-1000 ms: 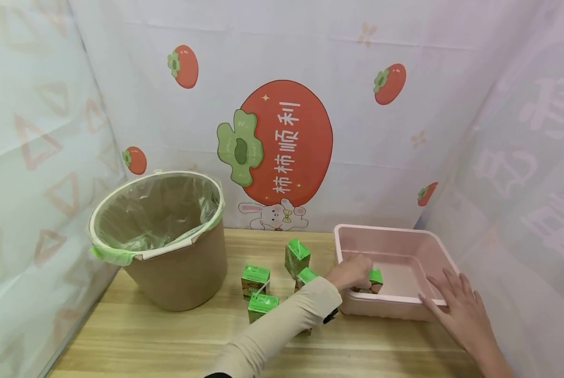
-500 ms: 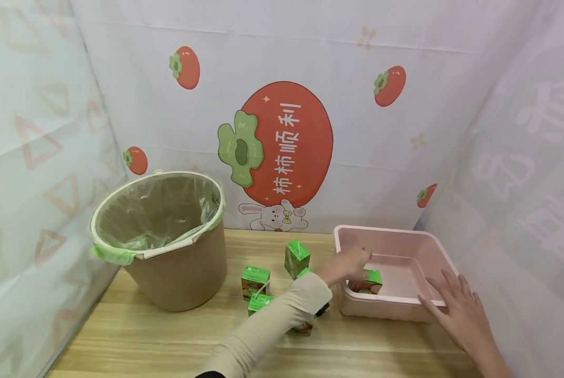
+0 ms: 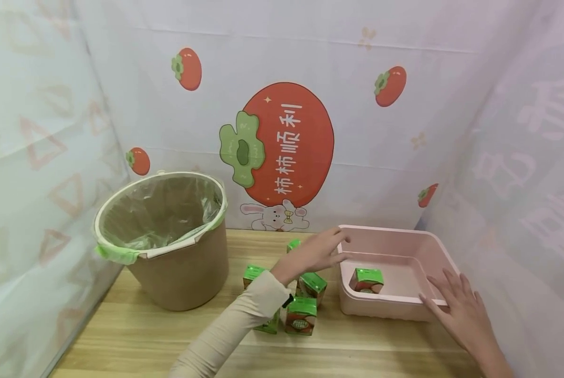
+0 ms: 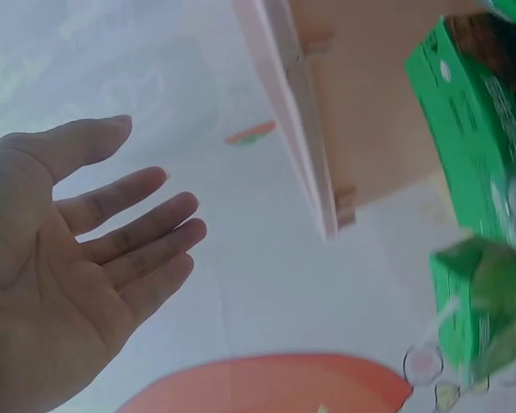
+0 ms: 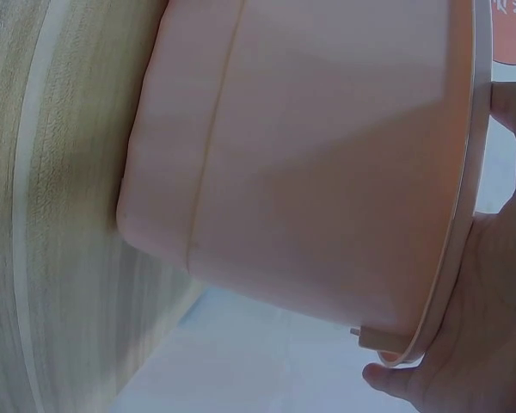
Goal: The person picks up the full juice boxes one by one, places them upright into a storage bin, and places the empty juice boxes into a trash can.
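My left hand (image 3: 312, 257) is above the table, its fingers spread and reaching the left rim of a pink plastic bin (image 3: 386, 307). It holds nothing; the left wrist view shows a bare palm. Below and around that arm stand several small green-topped drink cartons, one (image 3: 302, 317) at the front and one (image 3: 312, 286) just behind it. Inside the bin, at its near left corner, sits another drink carton (image 3: 369, 281). My right hand (image 3: 461, 310) rests on the bin's near right corner, thumb on the front rim and fingers lying over the right one.
At the left stands a large brown bucket (image 3: 183, 281) lined with a clear plastic bag (image 3: 154, 239). White printed curtains (image 3: 381, 157) enclose the wooden table (image 3: 168, 341) at the back and both sides. The left forearm partly covers the cartons.
My left hand has let go of the carton in the bin, lifted out over the left rim and moved left above the other cartons. The right hand has stayed on the bin's corner.
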Demonstrator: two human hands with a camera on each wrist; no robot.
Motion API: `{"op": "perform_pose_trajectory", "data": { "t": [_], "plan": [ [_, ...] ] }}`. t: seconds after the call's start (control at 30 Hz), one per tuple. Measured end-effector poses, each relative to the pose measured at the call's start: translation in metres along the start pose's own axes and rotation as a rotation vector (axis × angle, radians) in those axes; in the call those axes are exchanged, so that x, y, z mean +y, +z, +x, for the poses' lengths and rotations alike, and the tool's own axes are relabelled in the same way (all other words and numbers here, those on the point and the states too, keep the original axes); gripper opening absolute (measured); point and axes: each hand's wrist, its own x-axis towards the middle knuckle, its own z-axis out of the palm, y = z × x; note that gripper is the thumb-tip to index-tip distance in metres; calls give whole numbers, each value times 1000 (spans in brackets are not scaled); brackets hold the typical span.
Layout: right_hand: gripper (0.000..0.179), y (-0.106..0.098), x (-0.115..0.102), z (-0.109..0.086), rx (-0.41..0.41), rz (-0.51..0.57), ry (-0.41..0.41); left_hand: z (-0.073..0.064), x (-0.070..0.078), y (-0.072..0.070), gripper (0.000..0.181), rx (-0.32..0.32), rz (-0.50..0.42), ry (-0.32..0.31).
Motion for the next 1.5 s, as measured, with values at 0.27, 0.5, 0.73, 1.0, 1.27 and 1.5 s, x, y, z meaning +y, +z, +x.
{"op": "perform_pose_trajectory", "data": {
  "t": [0.27,0.5,0.73,1.0,1.27,1.5],
  "plan": [
    [56,-2,1,-2,-12,8,16,-25,-23,-14,39,77,-46,9],
    [54,-1,3,-2,12,-29,-6,-61,-53,-18,39,140,-137,-55],
    [55,0,4,-2,11,-12,-1,-87,-78,-21,40,199,-229,-110],
    [54,3,3,-3,21,-22,-19,-114,-98,-7,41,233,-281,-178],
    [54,2,1,-1,17,-22,-22,-132,-116,11,50,242,-345,-276],
    [54,1,1,0,24,-27,-23,-140,-127,27,50,244,-374,-276]
  ]
}}
